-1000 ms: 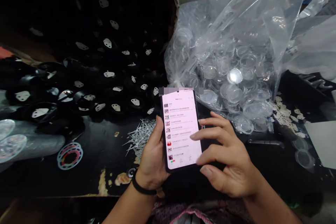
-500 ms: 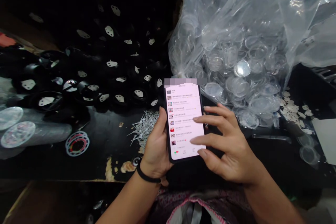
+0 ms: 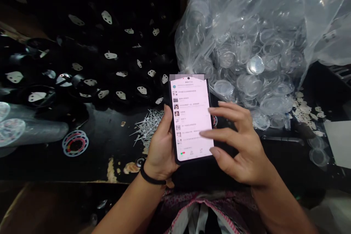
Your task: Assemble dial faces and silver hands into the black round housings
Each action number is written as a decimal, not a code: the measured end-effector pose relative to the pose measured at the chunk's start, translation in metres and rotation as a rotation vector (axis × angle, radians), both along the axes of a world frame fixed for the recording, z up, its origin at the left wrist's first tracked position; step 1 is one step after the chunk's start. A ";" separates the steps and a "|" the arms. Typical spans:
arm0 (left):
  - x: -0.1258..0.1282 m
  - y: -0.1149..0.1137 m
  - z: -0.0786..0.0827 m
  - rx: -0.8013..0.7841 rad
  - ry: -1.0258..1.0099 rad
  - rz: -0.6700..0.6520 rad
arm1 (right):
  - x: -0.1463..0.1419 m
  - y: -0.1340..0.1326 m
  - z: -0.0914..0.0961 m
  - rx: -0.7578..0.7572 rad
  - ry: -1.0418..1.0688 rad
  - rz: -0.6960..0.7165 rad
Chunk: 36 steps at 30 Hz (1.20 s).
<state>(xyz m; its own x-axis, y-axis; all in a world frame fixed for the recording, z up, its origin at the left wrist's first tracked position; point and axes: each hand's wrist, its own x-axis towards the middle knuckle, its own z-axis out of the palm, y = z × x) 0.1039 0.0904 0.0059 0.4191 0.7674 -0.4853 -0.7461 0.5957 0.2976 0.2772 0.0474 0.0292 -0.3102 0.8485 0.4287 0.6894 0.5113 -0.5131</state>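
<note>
The left hand (image 3: 161, 150) grips a smartphone (image 3: 189, 119); the right hand (image 3: 242, 150), loosely open, spans the smartphone's right edge. Clear plastic discs (image 3: 249, 85) lie beyond the smartphone, rightward.

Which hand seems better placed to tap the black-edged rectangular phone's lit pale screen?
Likely the right hand: its fingers are over or against the right side of the screen, while the left hand is holding the phone.
</note>
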 end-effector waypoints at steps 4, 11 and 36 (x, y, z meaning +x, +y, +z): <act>0.001 0.000 0.000 0.010 0.004 0.009 | 0.000 -0.001 0.001 -0.033 -0.020 0.048; 0.000 -0.001 0.000 0.017 0.006 0.022 | 0.000 0.002 -0.001 0.015 -0.024 -0.048; 0.000 0.000 -0.003 0.077 0.060 0.015 | -0.001 0.001 -0.001 -0.028 0.002 0.059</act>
<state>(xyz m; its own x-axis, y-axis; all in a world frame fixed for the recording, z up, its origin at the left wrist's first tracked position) 0.1043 0.0902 0.0025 0.3793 0.8094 -0.4483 -0.7345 0.5580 0.3861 0.2760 0.0481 0.0282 -0.3596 0.8401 0.4061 0.6574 0.5369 -0.5287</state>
